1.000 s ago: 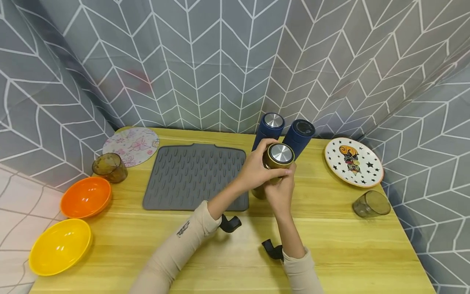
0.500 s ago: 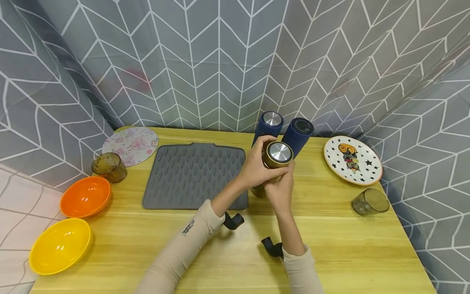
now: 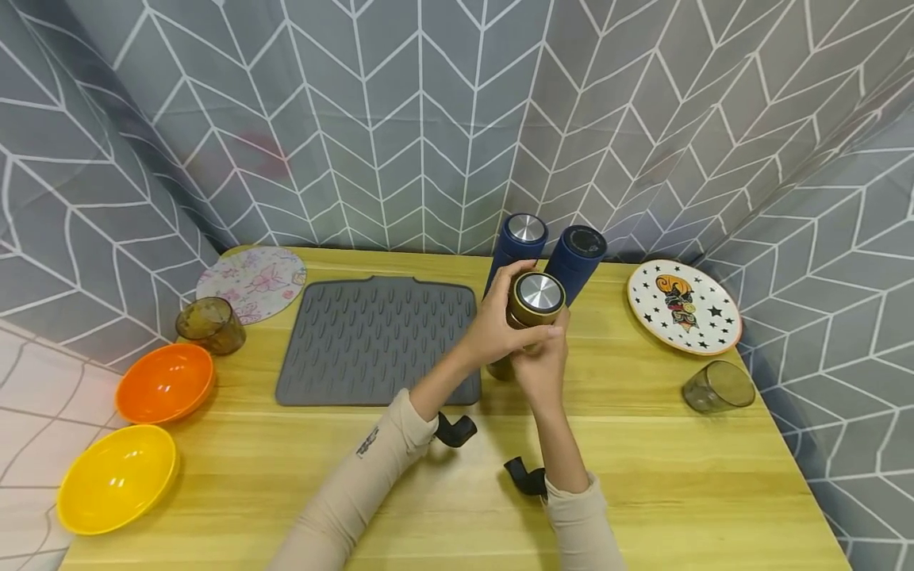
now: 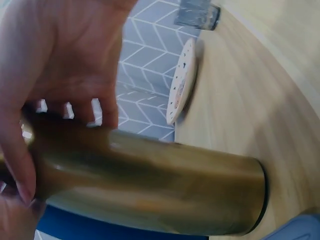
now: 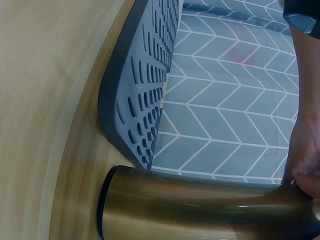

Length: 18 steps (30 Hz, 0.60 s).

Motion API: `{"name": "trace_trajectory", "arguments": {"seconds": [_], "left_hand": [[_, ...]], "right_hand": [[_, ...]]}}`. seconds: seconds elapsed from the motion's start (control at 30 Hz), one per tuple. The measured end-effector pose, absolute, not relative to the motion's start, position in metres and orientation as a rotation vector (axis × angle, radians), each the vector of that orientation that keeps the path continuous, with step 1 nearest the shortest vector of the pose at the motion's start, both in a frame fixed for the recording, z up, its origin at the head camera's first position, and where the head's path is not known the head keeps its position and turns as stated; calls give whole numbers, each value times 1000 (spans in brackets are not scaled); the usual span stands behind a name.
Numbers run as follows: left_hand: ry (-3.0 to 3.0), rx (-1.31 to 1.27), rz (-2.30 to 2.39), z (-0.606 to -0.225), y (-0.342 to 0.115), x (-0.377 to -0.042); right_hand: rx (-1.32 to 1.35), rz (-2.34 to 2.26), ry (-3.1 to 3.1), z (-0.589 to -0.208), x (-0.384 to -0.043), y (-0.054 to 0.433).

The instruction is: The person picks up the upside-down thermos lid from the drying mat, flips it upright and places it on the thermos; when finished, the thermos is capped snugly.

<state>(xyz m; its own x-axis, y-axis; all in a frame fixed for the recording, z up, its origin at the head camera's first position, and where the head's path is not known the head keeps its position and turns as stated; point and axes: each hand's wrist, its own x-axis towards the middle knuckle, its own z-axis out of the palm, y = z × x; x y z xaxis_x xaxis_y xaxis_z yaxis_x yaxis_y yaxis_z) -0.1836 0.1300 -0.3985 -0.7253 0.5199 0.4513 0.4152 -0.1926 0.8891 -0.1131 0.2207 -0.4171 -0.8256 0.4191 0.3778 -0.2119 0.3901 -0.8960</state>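
A bronze-gold thermos flask (image 3: 539, 301) with a shiny metal cap top is upright, its base (image 5: 107, 200) on the wooden table by the mat's corner. My left hand (image 3: 493, 327) grips it near the top, fingers round the far side and thumb across the front. Just below that thumb, my right hand (image 3: 544, 366) holds the flask's upper part; its fingers are mostly hidden. In the left wrist view, the flask body (image 4: 160, 185) runs from the fingers to the table. Two dark blue flasks (image 3: 516, 247) stand close behind.
A grey ridged mat (image 3: 378, 341) lies left of the flask. Farther left are a floral round mat (image 3: 253, 277), an amber glass (image 3: 211, 325), an orange bowl (image 3: 166, 383) and a yellow bowl (image 3: 117, 480). On the right are a star-patterned plate (image 3: 684, 307) and another glass (image 3: 717, 387).
Both hands keep their hold on the bronze flask, with hardly any movement. The whole head view shifts very slightly; the other things stay put.
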Motion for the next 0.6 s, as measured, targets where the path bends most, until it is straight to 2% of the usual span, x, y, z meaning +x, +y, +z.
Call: {"name": "trace_trajectory", "arguments": {"seconds": [0.6], "left_hand": [[1975,1110,2131,-398,128,-182]], "right_hand": [[-180,1484,-2086,-418,-113,220]]}}
